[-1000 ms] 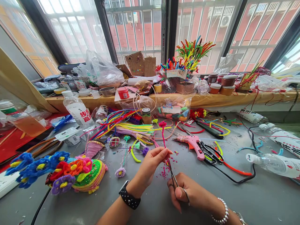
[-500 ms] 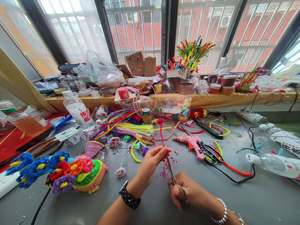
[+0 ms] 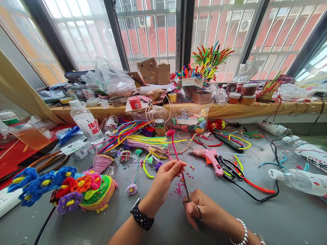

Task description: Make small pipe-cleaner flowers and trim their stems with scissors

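Between the thumb and fingertips of my left hand [image 3: 167,177] is pinched a magenta pipe cleaner [image 3: 175,148]. Its stem rises from the fingers and ends in a small looped flower shape at the top. My right hand [image 3: 200,207] has its fingers through the handles of a pair of scissors [image 3: 188,191]. Their narrow blades point up, with the tips just under my left fingertips, close to the stem's lower end; whether they touch it I cannot tell. Magenta fuzz clippings [image 3: 177,188] are scattered on the grey table [image 3: 153,228] below.
Right of my hands lie a pink glue gun [image 3: 211,158], black-handled pliers [image 3: 232,170] and a plastic bottle [image 3: 293,178]. A pipe-cleaner flower piece [image 3: 97,194] stands on the left. Behind are a bundle of pipe cleaners [image 3: 145,140] and a small jar [image 3: 159,127].
The flower-shaped top of the pipe cleaner has tipped to the left, and its stem now leans more. The scissor blades look closer together. Both hands stay in nearly the same place.
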{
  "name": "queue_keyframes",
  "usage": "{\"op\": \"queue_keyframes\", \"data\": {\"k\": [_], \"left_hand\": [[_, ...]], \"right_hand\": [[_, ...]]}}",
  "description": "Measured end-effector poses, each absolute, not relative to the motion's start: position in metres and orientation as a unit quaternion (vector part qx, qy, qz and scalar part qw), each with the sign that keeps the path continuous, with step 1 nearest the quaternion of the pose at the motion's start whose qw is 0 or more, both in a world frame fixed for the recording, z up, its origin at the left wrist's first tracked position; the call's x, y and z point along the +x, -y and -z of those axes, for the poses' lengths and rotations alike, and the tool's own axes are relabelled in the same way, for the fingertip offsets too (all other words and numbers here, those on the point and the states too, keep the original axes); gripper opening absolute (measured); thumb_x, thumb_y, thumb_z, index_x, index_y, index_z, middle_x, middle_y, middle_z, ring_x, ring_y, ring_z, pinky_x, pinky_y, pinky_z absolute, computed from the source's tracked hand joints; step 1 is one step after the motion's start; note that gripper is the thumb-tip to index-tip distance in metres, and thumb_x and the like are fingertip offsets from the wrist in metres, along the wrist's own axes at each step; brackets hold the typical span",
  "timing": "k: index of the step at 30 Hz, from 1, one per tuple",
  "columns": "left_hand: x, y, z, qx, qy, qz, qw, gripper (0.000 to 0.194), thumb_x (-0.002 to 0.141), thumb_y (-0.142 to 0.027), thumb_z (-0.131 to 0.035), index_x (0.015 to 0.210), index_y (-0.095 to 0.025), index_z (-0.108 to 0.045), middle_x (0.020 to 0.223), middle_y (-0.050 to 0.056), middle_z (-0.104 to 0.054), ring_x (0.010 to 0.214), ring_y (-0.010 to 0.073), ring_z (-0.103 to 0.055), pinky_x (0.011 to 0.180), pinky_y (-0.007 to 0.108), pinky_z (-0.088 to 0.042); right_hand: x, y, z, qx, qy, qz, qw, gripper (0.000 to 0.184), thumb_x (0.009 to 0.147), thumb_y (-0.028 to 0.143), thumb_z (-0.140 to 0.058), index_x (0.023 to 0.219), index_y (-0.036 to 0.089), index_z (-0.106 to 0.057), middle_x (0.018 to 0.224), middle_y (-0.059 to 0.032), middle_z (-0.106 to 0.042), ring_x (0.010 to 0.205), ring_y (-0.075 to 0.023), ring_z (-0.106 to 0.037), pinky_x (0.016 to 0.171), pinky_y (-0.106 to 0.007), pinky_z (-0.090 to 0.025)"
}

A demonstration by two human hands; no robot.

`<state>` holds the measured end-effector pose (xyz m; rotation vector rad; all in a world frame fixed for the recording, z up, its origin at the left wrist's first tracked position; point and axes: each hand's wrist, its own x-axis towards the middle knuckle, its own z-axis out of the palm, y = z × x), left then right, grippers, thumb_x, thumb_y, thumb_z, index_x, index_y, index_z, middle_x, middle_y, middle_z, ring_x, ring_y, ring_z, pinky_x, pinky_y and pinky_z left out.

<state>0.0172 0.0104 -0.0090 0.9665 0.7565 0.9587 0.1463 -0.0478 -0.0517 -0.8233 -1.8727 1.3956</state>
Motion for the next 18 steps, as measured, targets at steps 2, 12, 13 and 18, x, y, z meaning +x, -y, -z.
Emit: {"op": "queue_keyframes", "data": {"k": [2,12,13,18], "left_hand": [[0.0173,-0.0106,0.0101,0.435,-0.339,-0.433,0.713,0.016,0.066,-0.032,-0.062,0.069,-0.016,-0.067,0.067,0.000,-0.057,0.065,0.0078,-0.045,0.063,0.018,-0.034],[0.0175,-0.0127,0.0127,0.436,-0.338,-0.433,0.713,0.016,0.066,-0.033,-0.062,0.069,-0.018,-0.067,0.067,-0.001,-0.058,0.064,0.0071,-0.045,0.062,0.017,-0.034],[0.0174,-0.0126,0.0124,0.435,-0.339,-0.434,0.712,0.016,0.066,-0.033,-0.062,0.068,-0.018,-0.067,0.067,-0.001,-0.058,0.065,0.0072,-0.046,0.062,0.017,-0.034],[0.0167,-0.0120,0.0113,0.435,-0.338,-0.434,0.713,0.016,0.065,-0.034,-0.062,0.068,-0.019,-0.067,0.069,-0.001,-0.059,0.066,0.0077,-0.046,0.061,0.017,-0.034]], "right_hand": [[0.1461,0.0480,0.0509,-0.323,0.710,-0.535,0.325,0.069,0.072,0.067,-0.026,0.036,0.012,-0.045,0.032,0.0056,-0.024,0.035,-0.0036,-0.027,0.039,-0.018,-0.023],[0.1443,0.0474,0.0559,-0.318,0.710,-0.537,0.325,0.071,0.074,0.068,-0.022,0.036,0.012,-0.045,0.033,0.0047,-0.026,0.036,-0.0042,-0.027,0.039,-0.019,-0.022],[0.1443,0.0476,0.0566,-0.313,0.708,-0.542,0.327,0.070,0.074,0.067,-0.022,0.036,0.012,-0.045,0.033,0.0048,-0.026,0.036,-0.0042,-0.027,0.039,-0.019,-0.021],[0.1458,0.0495,0.0574,-0.298,0.691,-0.569,0.333,0.070,0.073,0.068,-0.022,0.037,0.012,-0.045,0.033,0.0052,-0.025,0.035,-0.0039,-0.025,0.037,-0.019,-0.019]]}}
